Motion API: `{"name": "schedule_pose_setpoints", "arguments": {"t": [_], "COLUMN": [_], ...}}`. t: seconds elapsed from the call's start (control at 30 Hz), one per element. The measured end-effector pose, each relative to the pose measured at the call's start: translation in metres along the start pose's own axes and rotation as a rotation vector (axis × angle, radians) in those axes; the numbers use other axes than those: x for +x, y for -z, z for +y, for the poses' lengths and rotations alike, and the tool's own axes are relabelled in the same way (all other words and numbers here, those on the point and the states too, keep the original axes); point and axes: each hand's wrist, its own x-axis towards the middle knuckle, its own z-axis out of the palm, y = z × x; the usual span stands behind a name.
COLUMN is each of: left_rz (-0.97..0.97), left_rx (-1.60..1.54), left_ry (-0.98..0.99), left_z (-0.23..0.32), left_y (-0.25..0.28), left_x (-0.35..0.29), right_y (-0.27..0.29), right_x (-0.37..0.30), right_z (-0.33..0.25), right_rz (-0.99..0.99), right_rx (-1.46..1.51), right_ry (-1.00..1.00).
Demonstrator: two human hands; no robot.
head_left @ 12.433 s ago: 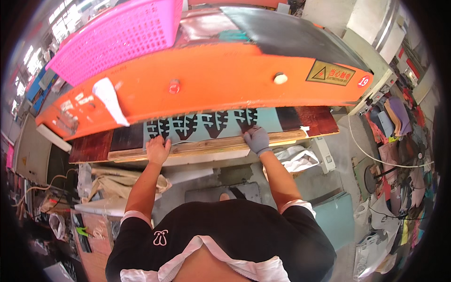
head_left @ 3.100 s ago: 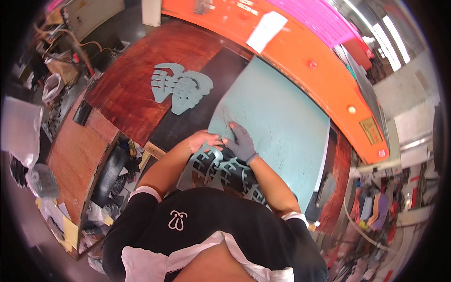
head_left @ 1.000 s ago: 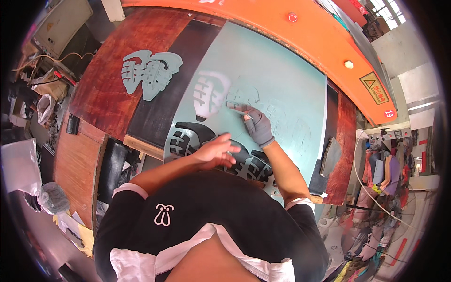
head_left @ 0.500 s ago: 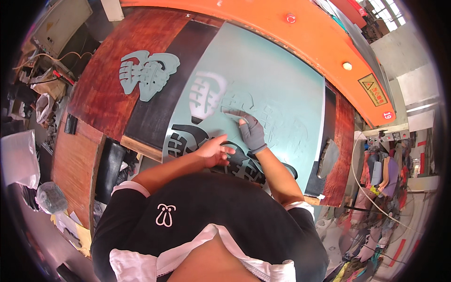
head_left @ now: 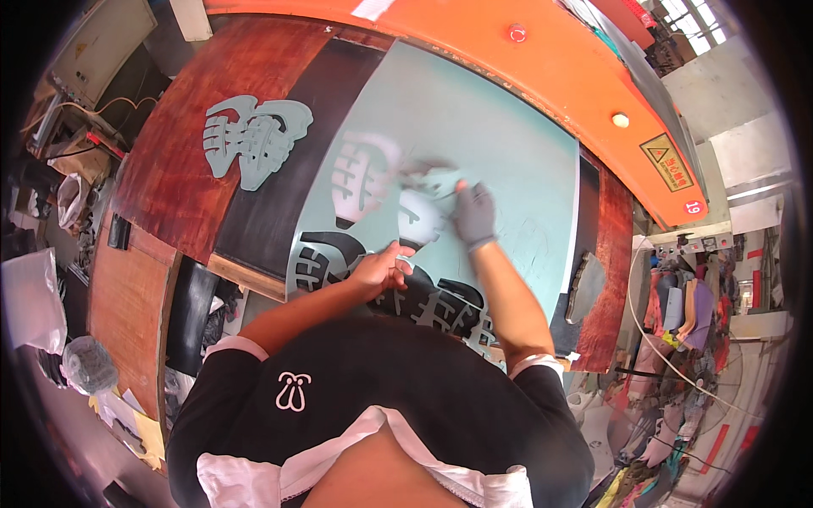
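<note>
A pale green sheet (head_left: 508,110) lies across the work surface. Several shoe-upper-shaped openings are cut in it, including a white-showing opening (head_left: 360,178) and another opening (head_left: 415,222) beside it. My right hand (head_left: 476,213), in a grey fingerless glove, is closed on the edge of a pale green cut-out piece (head_left: 434,179), raised above the sheet and blurred. My bare left hand (head_left: 383,271) rests low over the sheet near the dark-showing openings (head_left: 330,254). Its fingers are curled together; what they pinch, if anything, is too small to make out.
Two overlapping pale green cut-out pieces (head_left: 254,135) lie at the left on the red-brown and black boards. A large orange machine beam (head_left: 474,42) spans the far side. A grey slab (head_left: 586,288) sits at the right. Heaped materials (head_left: 677,305) lie beyond it.
My right hand has lifted a cut-out piece from the sheet, leaving a new white-showing opening. My left hand's spread fingers have drawn together.
</note>
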Motion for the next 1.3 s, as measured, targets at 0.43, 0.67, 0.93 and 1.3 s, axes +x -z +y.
{"name": "schedule_pose_setpoints", "arguments": {"t": [0.43,0.67,0.93,1.3], "left_rz": [0.074,0.058,0.053,-0.231], "left_rx": [-0.014,-0.054,-0.144,-0.385], "left_ry": [0.052,-0.01,0.296,0.101], "left_z": [-0.002,0.004,-0.009,-0.023], "left_y": [-0.004,-0.012,-0.045,-0.077], "left_x": [-0.008,-0.014,0.003,0.039], "right_y": [0.103,0.178,0.093,0.096], "right_x": [0.22,0.135,-0.077,-0.099], "right_z": [-0.056,-0.076,0.031,0.041], "right_rz": [0.608,0.235,-0.174,-0.179], "right_rx": [-0.052,-0.071,-0.411,-0.304], "right_ry": [-0.045,0.626,0.859,0.648]}}
